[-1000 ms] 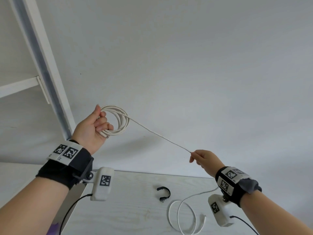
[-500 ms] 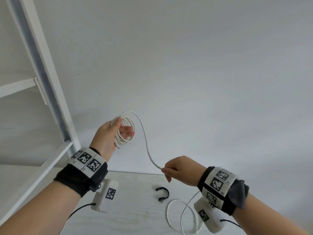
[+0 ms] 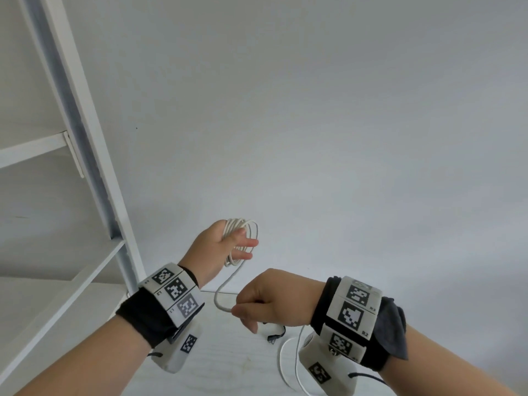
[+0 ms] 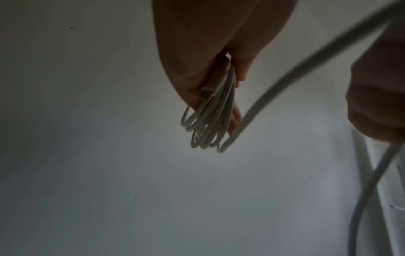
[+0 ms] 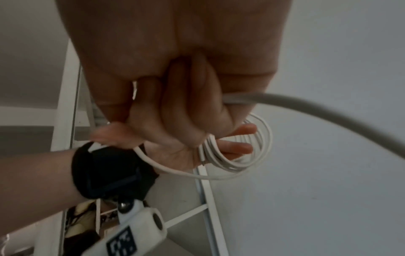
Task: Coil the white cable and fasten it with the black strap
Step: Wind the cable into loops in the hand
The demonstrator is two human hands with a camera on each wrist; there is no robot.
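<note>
My left hand (image 3: 233,247) is raised in front of the wall and grips a coil of several loops of the white cable (image 3: 245,228), held between thumb and fingers (image 4: 237,69). From the coil (image 5: 241,155) a slack strand (image 3: 221,290) curves down to my right hand (image 3: 243,310), which pinches it just below and right of the left hand. In the right wrist view, its fingers (image 5: 188,110) curl round the cable. The rest of the cable (image 3: 281,358) lies looped on the table. The black strap (image 3: 275,337) lies on the table, partly hidden behind my right hand.
A white shelf frame (image 3: 85,167) with slanted post and shelves stands at the left, close to my left forearm. The white table (image 3: 228,367) is below the hands. A plain grey wall fills the background.
The taut strand between the hands has gone slack. My right hand moved left, close under the left hand, and the left hand with the coil came down and to the right.
</note>
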